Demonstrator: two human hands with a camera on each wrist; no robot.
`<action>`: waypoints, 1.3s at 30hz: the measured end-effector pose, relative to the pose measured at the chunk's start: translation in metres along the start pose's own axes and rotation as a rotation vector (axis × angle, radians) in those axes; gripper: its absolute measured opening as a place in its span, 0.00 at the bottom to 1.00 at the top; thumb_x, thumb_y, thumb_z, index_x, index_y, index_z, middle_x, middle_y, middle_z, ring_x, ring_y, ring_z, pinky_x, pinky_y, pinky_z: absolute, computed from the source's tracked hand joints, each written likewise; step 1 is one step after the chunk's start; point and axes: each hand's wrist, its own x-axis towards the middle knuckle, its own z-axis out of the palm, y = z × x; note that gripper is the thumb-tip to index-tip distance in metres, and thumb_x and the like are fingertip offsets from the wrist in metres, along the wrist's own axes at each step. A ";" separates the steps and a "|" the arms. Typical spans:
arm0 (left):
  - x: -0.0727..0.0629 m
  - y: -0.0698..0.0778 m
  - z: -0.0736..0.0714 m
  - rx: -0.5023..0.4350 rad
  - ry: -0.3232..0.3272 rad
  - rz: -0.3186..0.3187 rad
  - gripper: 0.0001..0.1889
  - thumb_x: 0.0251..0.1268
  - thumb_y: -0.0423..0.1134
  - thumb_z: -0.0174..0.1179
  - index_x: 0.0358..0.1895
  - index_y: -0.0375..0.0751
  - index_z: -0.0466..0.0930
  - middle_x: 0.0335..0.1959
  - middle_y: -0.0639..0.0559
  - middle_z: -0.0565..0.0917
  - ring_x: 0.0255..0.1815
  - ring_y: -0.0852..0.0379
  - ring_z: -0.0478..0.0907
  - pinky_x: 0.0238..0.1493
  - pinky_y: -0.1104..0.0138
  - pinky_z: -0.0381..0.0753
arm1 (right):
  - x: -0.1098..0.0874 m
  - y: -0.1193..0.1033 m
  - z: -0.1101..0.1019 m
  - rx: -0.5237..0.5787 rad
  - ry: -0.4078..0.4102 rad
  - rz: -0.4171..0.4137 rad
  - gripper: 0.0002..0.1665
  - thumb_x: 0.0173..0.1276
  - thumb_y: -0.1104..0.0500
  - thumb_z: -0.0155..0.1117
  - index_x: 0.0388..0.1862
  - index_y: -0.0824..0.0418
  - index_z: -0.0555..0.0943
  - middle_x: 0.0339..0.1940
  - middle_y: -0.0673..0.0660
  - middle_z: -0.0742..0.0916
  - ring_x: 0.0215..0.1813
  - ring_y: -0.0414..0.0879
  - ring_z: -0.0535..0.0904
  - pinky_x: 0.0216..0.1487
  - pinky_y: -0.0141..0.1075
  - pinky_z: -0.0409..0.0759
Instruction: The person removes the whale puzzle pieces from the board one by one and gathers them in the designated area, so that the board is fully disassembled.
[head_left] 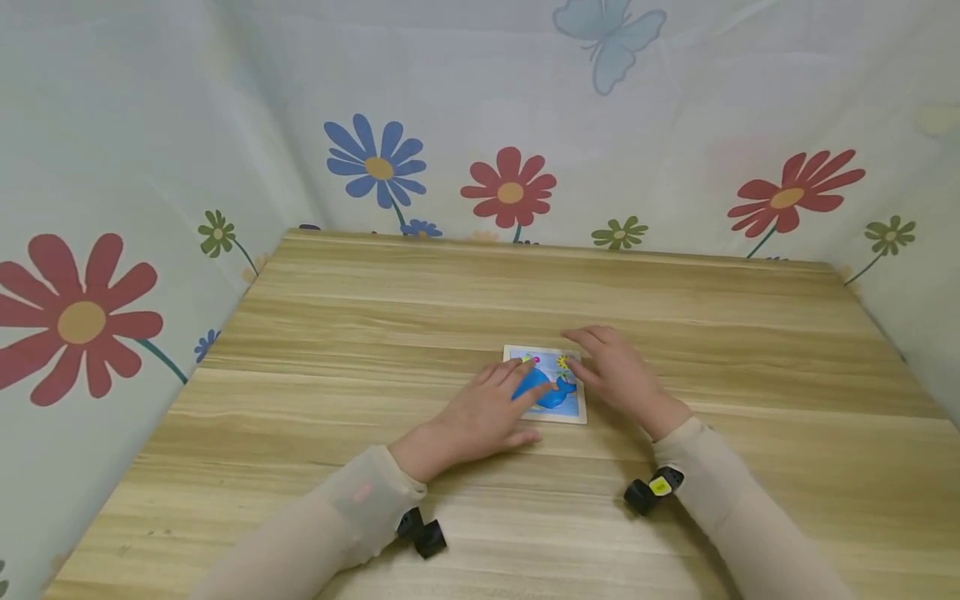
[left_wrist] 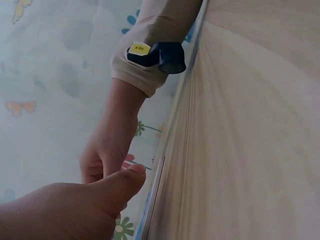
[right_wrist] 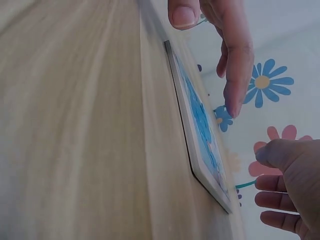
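Note:
A thin square picture board (head_left: 557,402) with a pale border and a blue whale lies flat on the wooden table. Spread over its left part is my left hand (head_left: 480,417), fingers extended and thumb off the near edge. My right hand (head_left: 618,375) hovers at the far right corner, its fingers loosely bent and its thumb over the board's edge. In the right wrist view the board (right_wrist: 200,125) shows its thin side on the tabletop, with left-hand fingers (right_wrist: 237,60) above it. Neither hand grips anything.
The wooden table (head_left: 375,308) runs back to a white curtain (head_left: 660,150) printed with flowers and butterflies, which also hangs along the sides. Small black cameras sit on both wrists, one at the left sleeve (head_left: 322,517) and one at the right sleeve (head_left: 738,500).

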 end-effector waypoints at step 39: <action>-0.007 0.018 0.017 0.027 -0.018 0.055 0.34 0.69 0.68 0.39 0.72 0.57 0.63 0.74 0.43 0.62 0.76 0.46 0.58 0.72 0.50 0.62 | 0.034 -0.032 0.035 0.062 -0.039 0.011 0.15 0.64 0.57 0.66 0.47 0.63 0.84 0.43 0.59 0.83 0.49 0.53 0.78 0.54 0.47 0.78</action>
